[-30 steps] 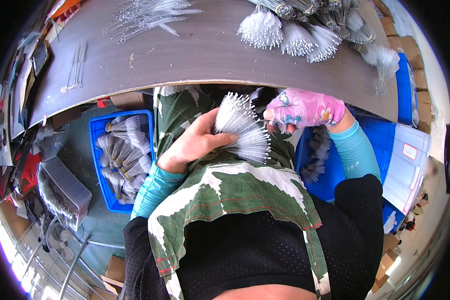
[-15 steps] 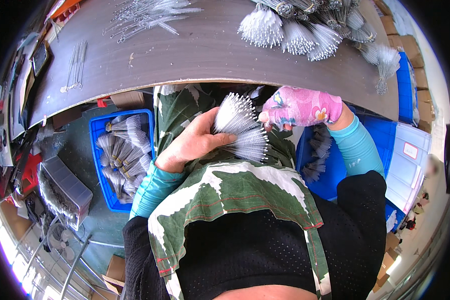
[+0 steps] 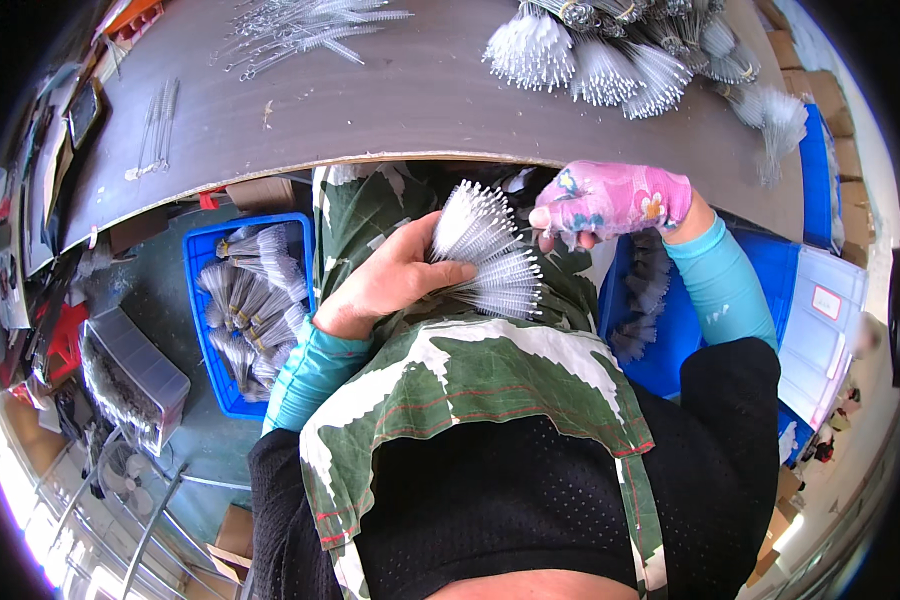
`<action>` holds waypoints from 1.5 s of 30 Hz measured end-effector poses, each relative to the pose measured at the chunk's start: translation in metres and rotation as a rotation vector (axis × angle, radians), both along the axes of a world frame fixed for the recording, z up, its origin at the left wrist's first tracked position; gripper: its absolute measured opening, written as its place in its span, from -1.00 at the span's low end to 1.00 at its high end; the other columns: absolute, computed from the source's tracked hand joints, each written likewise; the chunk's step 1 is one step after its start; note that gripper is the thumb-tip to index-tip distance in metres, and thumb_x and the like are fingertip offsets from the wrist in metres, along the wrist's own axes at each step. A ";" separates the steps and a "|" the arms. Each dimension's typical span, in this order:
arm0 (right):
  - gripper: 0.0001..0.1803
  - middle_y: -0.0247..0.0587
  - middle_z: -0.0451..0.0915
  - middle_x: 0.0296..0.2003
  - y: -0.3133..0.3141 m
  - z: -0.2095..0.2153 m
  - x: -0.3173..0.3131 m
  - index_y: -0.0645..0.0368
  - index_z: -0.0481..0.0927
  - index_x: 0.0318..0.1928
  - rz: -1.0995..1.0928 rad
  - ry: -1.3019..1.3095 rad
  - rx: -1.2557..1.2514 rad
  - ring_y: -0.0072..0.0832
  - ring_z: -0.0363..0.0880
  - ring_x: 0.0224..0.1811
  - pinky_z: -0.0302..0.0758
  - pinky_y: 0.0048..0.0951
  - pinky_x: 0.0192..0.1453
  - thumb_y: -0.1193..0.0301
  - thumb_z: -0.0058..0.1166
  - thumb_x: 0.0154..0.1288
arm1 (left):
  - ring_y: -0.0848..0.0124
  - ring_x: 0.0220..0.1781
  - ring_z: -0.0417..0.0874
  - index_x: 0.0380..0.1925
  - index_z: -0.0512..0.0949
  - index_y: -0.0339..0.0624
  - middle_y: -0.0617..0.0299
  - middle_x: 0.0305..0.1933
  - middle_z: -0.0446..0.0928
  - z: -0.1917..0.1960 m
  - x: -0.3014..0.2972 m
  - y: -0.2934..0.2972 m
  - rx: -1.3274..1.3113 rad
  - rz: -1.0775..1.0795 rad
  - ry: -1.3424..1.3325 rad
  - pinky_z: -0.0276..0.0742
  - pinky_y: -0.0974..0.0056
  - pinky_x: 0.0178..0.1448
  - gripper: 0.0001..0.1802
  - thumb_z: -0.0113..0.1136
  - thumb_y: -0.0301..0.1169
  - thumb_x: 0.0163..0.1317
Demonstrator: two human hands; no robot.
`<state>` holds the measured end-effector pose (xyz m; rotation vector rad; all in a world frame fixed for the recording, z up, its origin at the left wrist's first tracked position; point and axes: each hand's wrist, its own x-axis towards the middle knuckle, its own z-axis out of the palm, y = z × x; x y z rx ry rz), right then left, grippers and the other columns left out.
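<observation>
My bare left hand [image 3: 395, 278] is closed round a fanned bundle of thin wire brushes [image 3: 490, 275] with white bristles, held over my lap just below the table's edge. Their tips point up and to the right. Just right of the bundle is my right hand [image 3: 620, 205], in a pink flowered glove with the fingertips bare. Its thumb and fingers are drawn together in a pinch beside the brushes. Whatever lies between them, if anything, is too small to make out.
The brown table [image 3: 370, 120] carries loose brushes [image 3: 305, 30], a few single ones [image 3: 158, 125] at left, and piled brush bundles [image 3: 610, 65] at right. A blue crate [image 3: 193, 300] of tied bundles stands left of my lap. Another blue bin [image 3: 730, 300] is at right.
My right hand has shifted slightly right, away from the bundle, and its fingers have turned downward. The left hand keeps its hold on the brushes.
</observation>
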<state>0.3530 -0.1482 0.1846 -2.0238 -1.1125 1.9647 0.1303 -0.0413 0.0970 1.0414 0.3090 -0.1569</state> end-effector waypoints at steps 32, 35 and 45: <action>-0.79 -0.30 0.62 -0.25 0.032 -0.024 -0.003 0.27 0.60 -0.17 -0.601 0.149 0.761 -0.64 0.53 -0.21 0.44 -0.60 -0.08 0.40 0.06 0.26 | 0.46 0.00 0.50 0.04 0.38 -0.30 0.23 -0.03 0.51 -0.002 0.036 -0.005 -0.268 0.518 -0.145 0.36 0.34 0.15 -0.55 0.17 -0.58 0.09; -0.79 -0.35 0.62 -0.29 0.038 -0.018 -0.002 0.25 0.61 -0.20 -0.595 0.115 0.790 -0.65 0.52 -0.24 0.43 -0.60 -0.10 0.38 0.10 0.24 | 0.45 -0.01 0.50 0.04 0.38 -0.31 0.23 -0.04 0.51 0.000 0.039 -0.004 -0.272 0.541 -0.147 0.37 0.33 0.13 -0.55 0.17 -0.59 0.09; -0.79 -0.33 0.58 -0.29 0.058 -0.008 0.007 0.26 0.57 -0.17 -0.348 0.226 0.811 -0.62 0.51 -0.20 0.43 -0.60 -0.07 0.52 0.15 0.15 | 0.45 -0.06 0.53 0.00 0.41 -0.32 0.21 -0.09 0.53 0.001 0.044 0.003 -0.234 0.647 -0.135 0.40 0.34 0.09 -0.56 0.22 -0.57 0.07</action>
